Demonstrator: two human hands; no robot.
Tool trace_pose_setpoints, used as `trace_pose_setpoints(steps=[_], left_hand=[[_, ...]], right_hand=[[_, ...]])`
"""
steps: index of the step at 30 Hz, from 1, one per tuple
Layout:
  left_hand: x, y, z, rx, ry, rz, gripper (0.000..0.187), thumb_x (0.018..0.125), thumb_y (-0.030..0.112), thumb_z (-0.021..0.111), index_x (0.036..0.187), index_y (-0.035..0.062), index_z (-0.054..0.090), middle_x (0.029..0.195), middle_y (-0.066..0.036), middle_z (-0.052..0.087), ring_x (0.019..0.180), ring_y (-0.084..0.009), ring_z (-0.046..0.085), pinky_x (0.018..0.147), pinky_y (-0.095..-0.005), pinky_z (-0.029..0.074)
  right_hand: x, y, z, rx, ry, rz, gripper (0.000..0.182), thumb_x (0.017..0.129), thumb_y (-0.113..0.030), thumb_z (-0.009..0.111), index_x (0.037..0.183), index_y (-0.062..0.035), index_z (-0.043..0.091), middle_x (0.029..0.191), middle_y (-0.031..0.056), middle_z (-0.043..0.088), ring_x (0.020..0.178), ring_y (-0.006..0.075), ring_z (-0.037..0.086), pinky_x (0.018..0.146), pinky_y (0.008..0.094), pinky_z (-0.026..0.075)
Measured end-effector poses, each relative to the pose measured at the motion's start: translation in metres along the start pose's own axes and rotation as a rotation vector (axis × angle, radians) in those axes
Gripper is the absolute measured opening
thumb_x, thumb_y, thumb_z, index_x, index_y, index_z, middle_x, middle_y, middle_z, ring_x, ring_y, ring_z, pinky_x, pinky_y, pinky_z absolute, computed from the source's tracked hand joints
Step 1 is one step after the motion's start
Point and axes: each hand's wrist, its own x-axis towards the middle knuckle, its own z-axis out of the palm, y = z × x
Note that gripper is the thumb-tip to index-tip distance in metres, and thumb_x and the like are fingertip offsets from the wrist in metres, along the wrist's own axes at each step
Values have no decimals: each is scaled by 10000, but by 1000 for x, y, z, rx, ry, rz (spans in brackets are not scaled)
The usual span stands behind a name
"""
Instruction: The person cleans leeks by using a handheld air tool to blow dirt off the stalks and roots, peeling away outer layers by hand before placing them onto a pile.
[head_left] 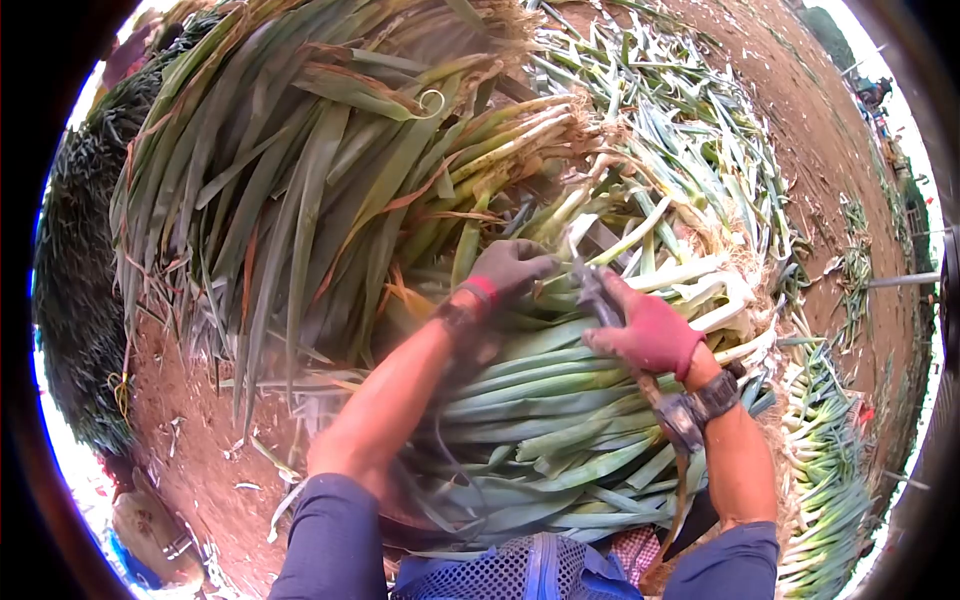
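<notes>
My left hand (508, 272), in a dark glove with a red cuff, has its fingers closed at a pale leek stalk (572, 206). Part of that grip is hidden and a little blurred. My right hand (648, 325), in a red glove, is wrapped round a grey air blow gun (596, 292). The nozzle points up and left, close to the stalk by my left fingers. A hose hangs below my right wrist. Under both hands lies a layer of green leeks (550, 405), their white ends to the right.
A tall heap of untrimmed leeks (300, 170) rises at upper left, leaves hanging down. Loose peeled leaves (690, 110) cover the soil at upper right. A row of leeks (825, 480) lies at lower right. Bare brown soil (190, 400) shows at left, with a light sack (155, 530) below.
</notes>
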Motion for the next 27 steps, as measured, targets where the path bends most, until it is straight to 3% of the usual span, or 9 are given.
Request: trace_pose_setpoints(steps=[2, 7, 9, 10, 15, 19, 21, 24, 27], left_hand=[[6, -3, 4, 44, 123, 36, 323, 965, 272, 736, 1125, -4, 786, 902, 2, 740, 781, -63, 619, 702, -253, 517], [-8, 21, 11, 363, 257, 53, 413, 917, 356, 728, 1157, 24, 778, 882, -95, 783, 762, -196, 723, 738, -339, 558], [-8, 28, 9, 480, 286, 30, 448, 850, 404, 707, 1149, 82, 794, 999, -157, 789, 1025, -309, 743, 965, -424, 547], [-3, 23, 8, 482, 284, 32, 448, 850, 404, 707, 1149, 82, 794, 999, -157, 789, 1025, -309, 743, 965, -424, 547], [8, 7, 3, 774, 410, 132, 653, 827, 422, 727, 1385, 88, 668, 1335, -218, 653, 1266, -392, 607, 1117, -447, 463], [13, 5, 3, 813, 442, 147, 737, 822, 432, 734, 1459, 86, 602, 1366, -230, 634, 1275, -399, 607, 1113, -458, 471], [13, 7, 3, 848, 468, 115, 789, 825, 457, 731, 1500, 85, 559, 1329, -252, 656, 1260, -401, 627, 1103, -470, 483], [12, 21, -2, 854, 235, -65, 726, 859, 478, 694, 1458, 76, 609, 1325, -241, 687, 1233, -403, 655, 1085, -468, 499], [21, -5, -4, 699, 43, -66, 646, 918, 529, 625, 1404, 106, 672, 1336, -210, 709, 1198, -404, 675, 1082, -443, 498]], right_hand=[[17, 8, -4, -30, 58, 47, 1027, 843, -469, 773, 1631, 10, 321, 1138, 333, 719, 1063, 473, 709, 951, 463, 553], [49, 16, -19, -96, 190, 124, 1012, 831, -447, 758, 1629, 5, 331, 1119, 311, 731, 1070, 453, 712, 956, 462, 549], [70, 27, -26, -107, 205, 138, 1004, 830, -440, 758, 1627, 1, 337, 1136, 310, 730, 1082, 446, 713, 964, 456, 548], [79, 28, -31, -117, 217, 151, 996, 829, -433, 758, 1626, -2, 344, 1153, 309, 729, 1094, 440, 713, 972, 451, 547], [119, 37, -50, -127, 341, 176, 959, 848, -449, 772, 1615, -27, 380, 1151, 318, 725, 1053, 450, 721, 937, 467, 556], [94, 25, -53, -145, 187, 190, 978, 842, -437, 763, 1631, -30, 353, 1151, 278, 742, 1065, 413, 731, 948, 439, 562], [68, 38, -41, -45, 168, 60, 1006, 847, -466, 767, 1648, -44, 328, 1097, 273, 751, 1014, 381, 745, 925, 421, 565], [1, 21, -29, 97, 111, -20, 1044, 842, -482, 781, 1654, -30, 304, 1072, 287, 742, 974, 366, 748, 909, 395, 566], [-38, 22, -16, 66, 129, -77, 1046, 843, -464, 793, 1650, -20, 298, 1151, 303, 725, 1033, 405, 739, 952, 417, 558]])
